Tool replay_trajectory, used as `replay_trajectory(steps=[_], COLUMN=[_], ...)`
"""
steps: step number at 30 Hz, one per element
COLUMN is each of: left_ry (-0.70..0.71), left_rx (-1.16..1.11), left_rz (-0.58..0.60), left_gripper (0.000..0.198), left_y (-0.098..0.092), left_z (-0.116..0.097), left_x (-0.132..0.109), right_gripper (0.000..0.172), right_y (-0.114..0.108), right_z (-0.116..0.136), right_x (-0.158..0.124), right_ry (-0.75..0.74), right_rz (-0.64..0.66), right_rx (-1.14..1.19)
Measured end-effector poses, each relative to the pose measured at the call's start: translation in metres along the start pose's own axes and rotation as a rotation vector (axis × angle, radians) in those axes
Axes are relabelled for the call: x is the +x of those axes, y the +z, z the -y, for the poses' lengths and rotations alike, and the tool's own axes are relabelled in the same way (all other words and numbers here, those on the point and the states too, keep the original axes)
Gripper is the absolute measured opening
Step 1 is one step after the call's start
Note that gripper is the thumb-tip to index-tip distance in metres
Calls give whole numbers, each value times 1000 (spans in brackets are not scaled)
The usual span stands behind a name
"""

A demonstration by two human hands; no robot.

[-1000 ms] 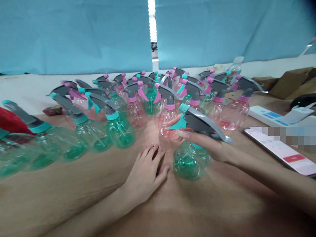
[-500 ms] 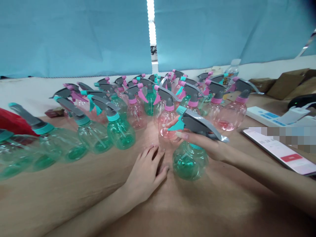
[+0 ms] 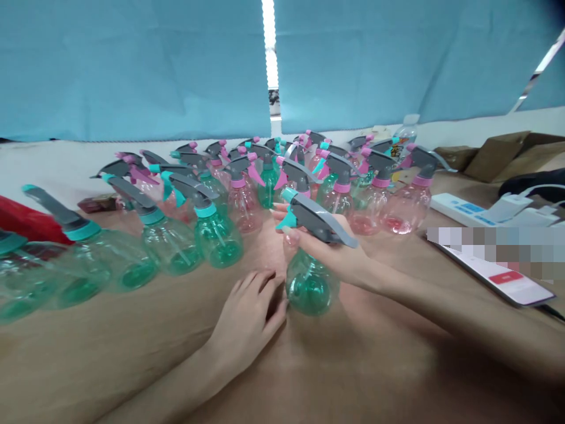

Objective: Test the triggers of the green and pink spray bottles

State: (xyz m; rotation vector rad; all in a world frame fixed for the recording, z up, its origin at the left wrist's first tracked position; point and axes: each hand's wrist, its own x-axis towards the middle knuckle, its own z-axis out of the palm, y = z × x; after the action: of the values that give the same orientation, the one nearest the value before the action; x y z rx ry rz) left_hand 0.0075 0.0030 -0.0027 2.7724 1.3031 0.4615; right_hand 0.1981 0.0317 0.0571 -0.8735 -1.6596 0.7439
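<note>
My right hand (image 3: 335, 253) is wrapped round the neck of a green spray bottle (image 3: 309, 285) with a grey and teal trigger head (image 3: 315, 218). The bottle stands on the brown table (image 3: 132, 353), just in front of the crowd of bottles. My left hand (image 3: 247, 321) lies flat on the table with fingers stretched out, its fingertips close to the left side of that bottle's round body. It holds nothing.
Several green and pink spray bottles (image 3: 212, 229) crowd the table's back and left. A red thing (image 3: 26, 221) lies at the far left. A white power strip (image 3: 463, 209), a phone (image 3: 498, 274) and cardboard boxes (image 3: 507, 153) occupy the right. Blue curtains hang behind.
My right hand has carried the green bottle leftward and a little farther back, closer to my left hand. The left hand has stayed flat in about the same place.
</note>
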Motion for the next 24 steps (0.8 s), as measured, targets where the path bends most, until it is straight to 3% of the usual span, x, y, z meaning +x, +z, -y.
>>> replay_trajectory(steps=[5, 10, 16, 24], left_ry=[-68, -81, -40, -17], left_rx=[-40, -79, -88, -110], left_rz=[-117, -167, -152, -115], left_gripper=[22, 18, 19, 20], left_y=[-10, -13, -10, -10], left_z=[16, 19, 16, 16], left_x=[-23, -31, -29, -31], right_gripper=[27, 28, 24, 32], right_y=[31, 50, 58, 61], right_z=[-6, -14, -25, -34], right_x=[21, 48, 65, 82], right_ry=[-63, -95, -64, -54], right_rz=[-14, -105, -161, -204], right_rx=[5, -44, -25, -4])
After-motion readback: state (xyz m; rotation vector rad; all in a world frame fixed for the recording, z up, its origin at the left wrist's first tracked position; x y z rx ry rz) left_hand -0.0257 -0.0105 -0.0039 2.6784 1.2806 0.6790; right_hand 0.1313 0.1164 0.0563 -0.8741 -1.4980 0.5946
